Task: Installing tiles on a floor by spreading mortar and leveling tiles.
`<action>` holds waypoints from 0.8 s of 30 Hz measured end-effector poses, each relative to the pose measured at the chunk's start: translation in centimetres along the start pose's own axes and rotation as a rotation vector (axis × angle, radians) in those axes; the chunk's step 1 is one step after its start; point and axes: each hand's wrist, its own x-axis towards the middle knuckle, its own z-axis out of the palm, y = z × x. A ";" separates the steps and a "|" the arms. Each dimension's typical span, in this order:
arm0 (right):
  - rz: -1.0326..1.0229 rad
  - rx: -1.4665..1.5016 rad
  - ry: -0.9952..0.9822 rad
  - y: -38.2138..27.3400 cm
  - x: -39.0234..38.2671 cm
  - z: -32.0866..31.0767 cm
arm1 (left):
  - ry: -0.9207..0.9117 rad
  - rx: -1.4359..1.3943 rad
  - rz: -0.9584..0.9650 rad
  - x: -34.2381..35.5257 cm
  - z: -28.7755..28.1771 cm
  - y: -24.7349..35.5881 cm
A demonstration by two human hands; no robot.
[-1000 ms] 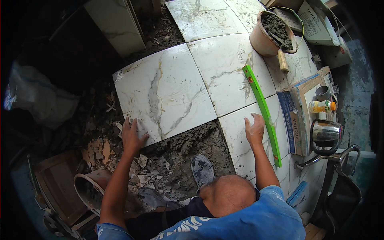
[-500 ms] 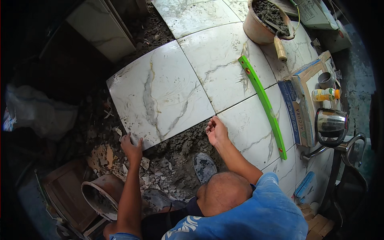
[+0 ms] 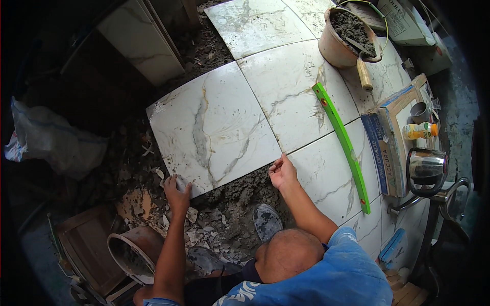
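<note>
A large white floor tile (image 3: 219, 127) with grey and gold veins lies in front of me. At its near left corner rests my left hand (image 3: 177, 195), thumb and fingers spread on the tile. My right hand (image 3: 284, 174) is at the near right corner, where this tile meets its neighbours. Its fingers are curled together, and whatever they may hold is hidden. Wet grey mortar (image 3: 240, 188) shows below the tile's near edge. A green spirit level (image 3: 342, 145) lies across the laid tiles (image 3: 316, 168) to the right.
A mortar bucket (image 3: 339, 48) with a wooden-handled trowel (image 3: 364, 74) stands far right. Cardboard boxes (image 3: 390, 148) carry a cup, juice bottle (image 3: 419, 131) and glass pot (image 3: 426, 167). Rubble (image 3: 204, 224), a tipped bucket (image 3: 133, 250) and a white sack (image 3: 53, 137) lie left.
The whole view has shifted slightly, so everything appears a little lower and to the right. My right fingers have drawn closer together at the corner; my left hand keeps its place.
</note>
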 end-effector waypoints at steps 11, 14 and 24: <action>0.032 -0.007 0.079 -0.1 0.7 0.1 | -0.025 -0.004 0.004 0.3 -0.2 -0.4; 0.032 -0.033 0.098 -0.2 0.9 0.0 | -0.039 -0.014 -0.009 0.3 -0.2 -0.2; 0.060 -0.176 -0.023 -1.0 0.0 -1.0 | -0.200 0.247 0.138 0.9 -1.3 1.0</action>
